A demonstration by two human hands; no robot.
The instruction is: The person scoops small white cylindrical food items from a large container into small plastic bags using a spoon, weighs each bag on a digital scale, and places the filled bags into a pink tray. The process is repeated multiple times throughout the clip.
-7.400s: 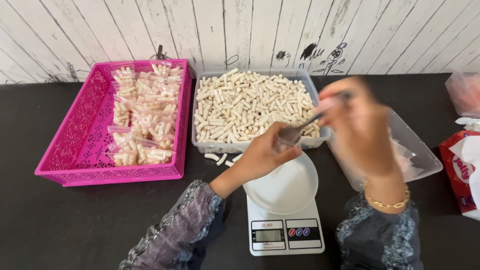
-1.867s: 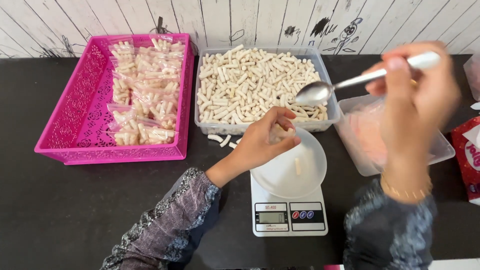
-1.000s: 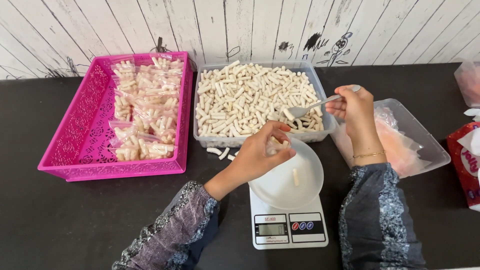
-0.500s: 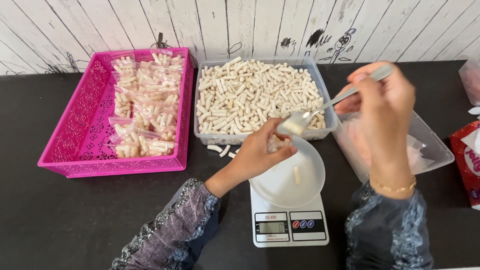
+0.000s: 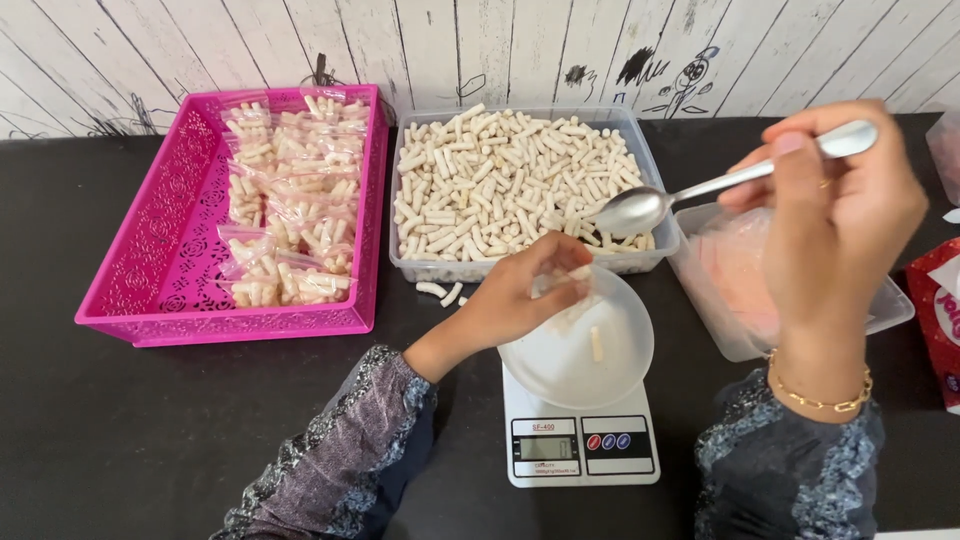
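My left hand [image 5: 525, 295] rests at the far left rim of a white bowl [image 5: 580, 355] on a small kitchen scale [image 5: 580, 445], pinching a small clear bag of pale stick snacks. One stick lies loose in the bowl. My right hand [image 5: 835, 215] is raised at the right and holds a metal spoon [image 5: 690, 195] by its handle. The spoon's bowl hovers over the near right corner of a clear tub [image 5: 520, 190] heaped with the same pale sticks.
A pink perforated basket [image 5: 160, 250] at the left holds several filled clear bags. A clear container of pink bags [image 5: 745, 280] sits at the right, a red package [image 5: 940, 310] beyond it. A few sticks [image 5: 440, 292] lie on the black table.
My right hand has lifted the spoon up and to the right, away from the bag at the bowl's rim. My left hand stays at the bowl.
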